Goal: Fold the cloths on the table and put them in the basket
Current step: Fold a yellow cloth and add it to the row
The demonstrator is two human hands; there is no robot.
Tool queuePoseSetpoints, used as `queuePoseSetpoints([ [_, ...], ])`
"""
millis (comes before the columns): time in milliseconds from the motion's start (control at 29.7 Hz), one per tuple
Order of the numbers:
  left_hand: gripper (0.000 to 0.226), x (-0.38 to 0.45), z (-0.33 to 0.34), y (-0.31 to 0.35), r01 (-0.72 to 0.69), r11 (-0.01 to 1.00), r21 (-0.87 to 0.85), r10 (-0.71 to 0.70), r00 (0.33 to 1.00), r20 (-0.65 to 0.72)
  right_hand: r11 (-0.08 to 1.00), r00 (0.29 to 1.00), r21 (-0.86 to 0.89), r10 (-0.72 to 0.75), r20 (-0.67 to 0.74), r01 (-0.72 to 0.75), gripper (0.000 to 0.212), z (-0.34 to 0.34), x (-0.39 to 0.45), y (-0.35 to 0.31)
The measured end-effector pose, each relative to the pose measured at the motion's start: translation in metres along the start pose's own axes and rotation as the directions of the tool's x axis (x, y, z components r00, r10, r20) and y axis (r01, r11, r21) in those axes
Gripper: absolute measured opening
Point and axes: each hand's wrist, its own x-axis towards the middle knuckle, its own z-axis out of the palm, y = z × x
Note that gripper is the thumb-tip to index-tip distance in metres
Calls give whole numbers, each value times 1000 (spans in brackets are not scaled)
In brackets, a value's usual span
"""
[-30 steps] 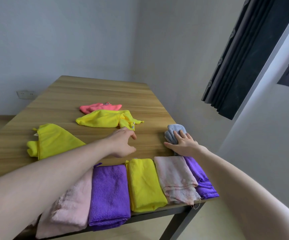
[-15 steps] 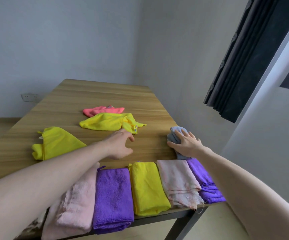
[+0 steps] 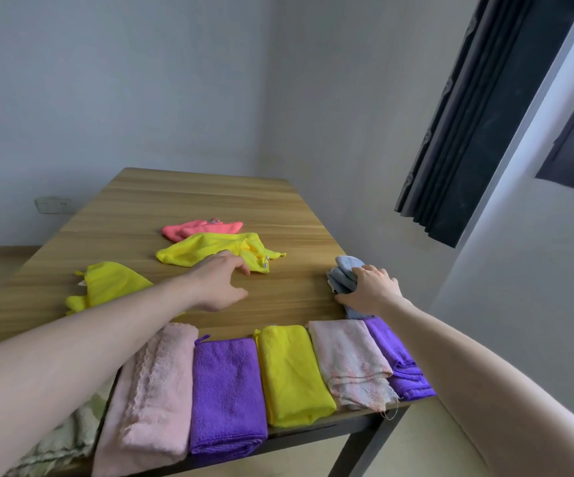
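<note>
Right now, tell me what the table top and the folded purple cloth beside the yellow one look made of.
Table top: wood or wood-look laminate, matte, with straight printed-looking grain. Folded purple cloth: probably microfibre terry, with a fuzzy looped pile and no sheen.

Bare wood mid-table, cloth on most sides

A strip of bare table (image 3: 289, 297) runs between the near row of folded cloths (image 3: 292, 370) and the far yellow cloth (image 3: 216, 251); a blue cloth (image 3: 342, 273) bounds it right, another yellow cloth (image 3: 106, 287) left.

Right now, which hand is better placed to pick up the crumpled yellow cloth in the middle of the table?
Left. The left hand hovers open right at the crumpled yellow cloth, while the right hand is busy on the blue cloth by the table's edge.
</note>
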Motion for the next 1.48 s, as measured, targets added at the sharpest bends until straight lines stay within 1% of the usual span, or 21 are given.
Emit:
queuePoseSetpoints([
  [135,43,-1,-7,-6,-15,1000,28,16,1000,-17,999,1000,50,2,-11,-1,39,-8,-5,0],
  [303,42,-12,-21,-29,17,999,41,-16,999,-32,993,999,116,-21,-44,26,41,-18,-19,-6],
  [337,42,-24,-27,-41,46,998,42,-45,998,-43,986,996,150,-57,-72,67,40,-21,-25,-19],
  [371,42,-24,-27,-42,52,998,36,-50,998,-46,978,993,191,-67,-93,83,42,-23,-31,-20],
  [438,42,-33,-33,-54,79,996,33,-77,996,-52,953,987,269,-110,-118,138,54,-29,-41,-36],
  [506,42,-49,-39,-70,127,991,45,-125,991,-35,930,976,303,-175,-130,207,65,-34,-55,-63],
  [641,36,-81,-50,-100,201,977,68,-200,980,-11,877,944,352,-286,-165,328,65,-33,-80,-120],
  [742,26,-98,-52,-111,222,969,112,-227,974,27,853,938,390,-316,-143,347,64,-24,-93,-146],
  [843,24,-111,-52,-121,251,955,156,-265,961,74,841,931,401,-344,-121,363,62,-15,-102,-161],
  [1045,37,-115,-46,-135,294,938,183,-325,930,172,818,921,426,-365,-134,386,59,-11,-109,-172],
  [1180,35,-113,-44,-152,330,924,192,-362,917,166,821,928,434,-306,-214,371,51,-24,-109,-160],
  [1214,36,-107,-40,-149,321,929,183,-351,920,172,833,933,426,-278,-228,353,48,-28,-106,-147],
  [1281,41,-99,-38,-151,327,926,189,-355,923,146,848,945,426,-239,-224,316,45,-30,-103,-132],
  [1349,43,-90,-34,-142,331,924,192,-353,931,90,871,959,409,-208,-193,271,44,-29,-104,-117],
  [1416,38,-86,-39,-133,325,932,160,-328,945,-9,874,964,410,-207,-169,259,44,-26,-105,-113],
  [1483,32,-82,-47,-120,299,949,103,-284,949,-141,871,965,419,-212,-155,258,44,-26,-106,-113],
])
